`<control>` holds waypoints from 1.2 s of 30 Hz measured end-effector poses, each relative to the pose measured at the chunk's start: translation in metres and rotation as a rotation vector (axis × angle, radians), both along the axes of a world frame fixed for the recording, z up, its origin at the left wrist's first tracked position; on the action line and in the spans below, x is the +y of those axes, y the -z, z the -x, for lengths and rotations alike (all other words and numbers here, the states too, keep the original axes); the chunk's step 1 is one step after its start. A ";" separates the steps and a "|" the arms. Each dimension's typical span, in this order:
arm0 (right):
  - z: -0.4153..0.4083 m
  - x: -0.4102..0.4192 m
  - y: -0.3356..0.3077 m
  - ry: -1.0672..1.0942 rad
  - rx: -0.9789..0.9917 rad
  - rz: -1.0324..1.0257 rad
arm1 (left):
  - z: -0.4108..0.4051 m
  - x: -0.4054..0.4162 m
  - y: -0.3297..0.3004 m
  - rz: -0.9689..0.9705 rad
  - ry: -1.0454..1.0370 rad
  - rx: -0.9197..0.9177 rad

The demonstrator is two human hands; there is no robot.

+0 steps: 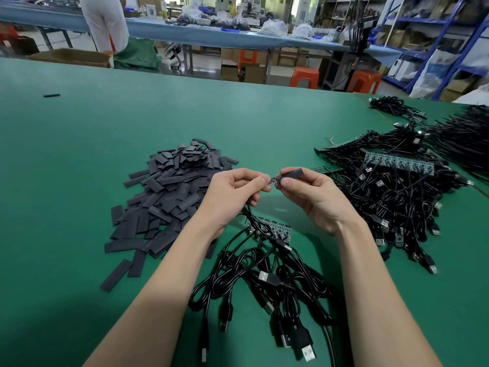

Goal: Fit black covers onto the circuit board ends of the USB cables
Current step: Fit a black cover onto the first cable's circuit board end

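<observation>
While your left hand [239,192] pinches the thin black USB cable [247,211] just behind its small board end [272,180], your right hand [313,197] pinches a flat matte black sleeve cover [292,172] between thumb and forefinger, its open mouth turned toward the board; both hands are closed on their parts and raised above the table so the 2 pieces line up end to end. I judge the cover is at the very start of sliding on, since the board tip shows at its mouth. The cable hangs slack from your left fist down to a loose tangle of glossy black cables with metal USB plugs [264,287] close to you, where a short strip of bare green circuit boards [272,230] waits uncovered. On your left lies a heap of flattened dark grey-black covers [169,197], rectangular and dull like heat-shrink tubing, near enough to grab. On your right sits a larger pile of cables with a longer row of green boards [397,181], all on the smooth green table mat [79,154]. Whether that pile is finished work, I cannot tell
</observation>
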State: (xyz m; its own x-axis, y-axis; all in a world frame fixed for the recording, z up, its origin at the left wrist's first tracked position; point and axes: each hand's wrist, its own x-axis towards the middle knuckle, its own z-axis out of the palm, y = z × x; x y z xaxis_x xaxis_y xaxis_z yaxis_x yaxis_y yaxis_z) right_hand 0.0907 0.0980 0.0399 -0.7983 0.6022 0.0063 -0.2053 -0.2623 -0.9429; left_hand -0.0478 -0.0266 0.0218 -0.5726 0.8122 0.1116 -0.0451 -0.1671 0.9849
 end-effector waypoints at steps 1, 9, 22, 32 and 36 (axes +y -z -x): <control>0.001 -0.001 -0.001 0.009 0.000 0.009 | 0.000 0.000 -0.001 0.000 0.006 0.019; 0.002 -0.004 -0.005 0.035 0.042 0.159 | -0.002 -0.002 -0.012 -0.015 0.039 0.156; -0.002 0.000 -0.002 0.076 0.037 0.030 | 0.001 -0.005 -0.010 -0.034 -0.036 0.403; 0.002 -0.003 -0.003 0.053 0.089 0.210 | -0.006 -0.004 -0.011 -0.137 -0.016 0.401; 0.000 -0.003 -0.002 0.030 0.074 0.193 | -0.007 -0.003 -0.009 -0.142 -0.027 0.407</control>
State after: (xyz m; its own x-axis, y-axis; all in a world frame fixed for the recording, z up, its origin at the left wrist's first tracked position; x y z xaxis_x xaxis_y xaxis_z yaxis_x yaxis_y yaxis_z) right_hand 0.0903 0.0951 0.0421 -0.7817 0.6213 -0.0535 -0.2826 -0.4294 -0.8578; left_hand -0.0413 -0.0297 0.0306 -0.4792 0.7583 0.4420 0.3486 -0.2977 0.8887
